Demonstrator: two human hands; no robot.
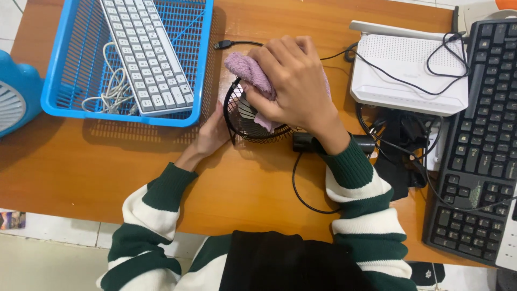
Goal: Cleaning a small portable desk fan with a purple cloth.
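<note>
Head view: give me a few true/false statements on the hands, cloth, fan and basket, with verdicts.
1. The right hand presses a pink cloth onto the small black fan. True.
2. The left hand holds the black keyboard. False: it rests against the fan's side.
3. The blue basket holds a white keyboard. True.
4. The white router sits inside the basket. False: it lies on the desk, right of the fan.
</note>
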